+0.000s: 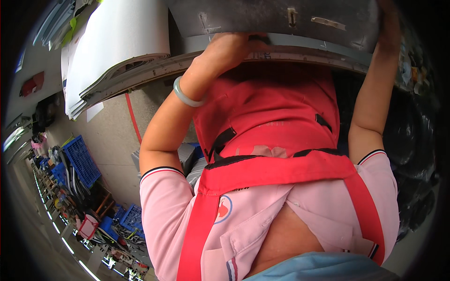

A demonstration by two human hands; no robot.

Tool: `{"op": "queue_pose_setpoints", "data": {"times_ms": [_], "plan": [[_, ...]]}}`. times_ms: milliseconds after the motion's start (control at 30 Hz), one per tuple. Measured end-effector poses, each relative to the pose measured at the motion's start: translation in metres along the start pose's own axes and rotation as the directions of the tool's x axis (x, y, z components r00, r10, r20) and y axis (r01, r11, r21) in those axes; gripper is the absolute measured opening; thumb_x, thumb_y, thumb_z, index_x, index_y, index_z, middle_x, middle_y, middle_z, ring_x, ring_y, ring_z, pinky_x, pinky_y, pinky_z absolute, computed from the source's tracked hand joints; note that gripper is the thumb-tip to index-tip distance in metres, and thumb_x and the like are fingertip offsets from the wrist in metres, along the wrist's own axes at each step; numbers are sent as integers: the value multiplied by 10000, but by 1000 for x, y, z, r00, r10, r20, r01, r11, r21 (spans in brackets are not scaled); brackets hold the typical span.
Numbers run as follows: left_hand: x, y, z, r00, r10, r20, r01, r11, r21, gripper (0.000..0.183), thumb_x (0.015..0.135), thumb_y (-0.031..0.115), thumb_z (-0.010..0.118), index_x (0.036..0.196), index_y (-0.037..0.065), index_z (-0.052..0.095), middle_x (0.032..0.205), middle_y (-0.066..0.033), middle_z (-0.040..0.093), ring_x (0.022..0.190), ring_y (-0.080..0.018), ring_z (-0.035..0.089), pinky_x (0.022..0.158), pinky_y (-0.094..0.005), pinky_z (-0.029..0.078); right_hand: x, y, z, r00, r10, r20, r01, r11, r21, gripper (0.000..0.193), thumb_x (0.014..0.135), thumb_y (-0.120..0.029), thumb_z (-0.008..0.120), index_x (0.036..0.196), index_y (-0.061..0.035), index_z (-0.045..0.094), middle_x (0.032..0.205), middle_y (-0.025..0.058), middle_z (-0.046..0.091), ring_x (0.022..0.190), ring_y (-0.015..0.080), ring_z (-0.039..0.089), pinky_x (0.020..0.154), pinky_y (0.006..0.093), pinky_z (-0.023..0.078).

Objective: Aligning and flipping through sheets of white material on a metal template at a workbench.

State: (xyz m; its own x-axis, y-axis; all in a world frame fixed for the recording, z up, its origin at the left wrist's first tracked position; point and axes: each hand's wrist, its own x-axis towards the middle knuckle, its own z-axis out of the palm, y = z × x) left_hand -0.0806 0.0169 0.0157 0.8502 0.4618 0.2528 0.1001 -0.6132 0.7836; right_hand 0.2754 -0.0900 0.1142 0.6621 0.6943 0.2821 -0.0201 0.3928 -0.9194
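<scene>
A dark grey board (272,18) with pale scuffs and slots spans the top of the head view, above the table's front edge. My left hand (232,44) is at the near edge of this board, fingers curled and partly hidden under it. A small black thing (258,39) shows by those fingers; its kind is unclear. On my left wrist sits a pale bangle (186,93). My right hand (390,25) is at the board's right end, in shadow near the picture's rim, and its fingers do not show clearly.
A stack of white sheets (124,33) overhangs the table edge (154,70) on the left. Black plastic-looking bags (403,136) lie at the right. Blue crates (82,161) and assorted goods stand on the floor farther left. A red line (133,117) crosses the floor.
</scene>
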Motion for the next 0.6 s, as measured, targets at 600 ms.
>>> {"op": "queue_pose_setpoints", "data": {"times_ms": [600], "plan": [[43,20,55,982,173,72,-184,963,197,240,864,204,714,1074,91,739,1010,-166,711,968,-362,688,847,-474,547,-5,11,-3,902,260,343,-428,626,651,162,979,-189,712,1126,-126,684,1032,-53,698,949,81,651,842,263,512]]}}
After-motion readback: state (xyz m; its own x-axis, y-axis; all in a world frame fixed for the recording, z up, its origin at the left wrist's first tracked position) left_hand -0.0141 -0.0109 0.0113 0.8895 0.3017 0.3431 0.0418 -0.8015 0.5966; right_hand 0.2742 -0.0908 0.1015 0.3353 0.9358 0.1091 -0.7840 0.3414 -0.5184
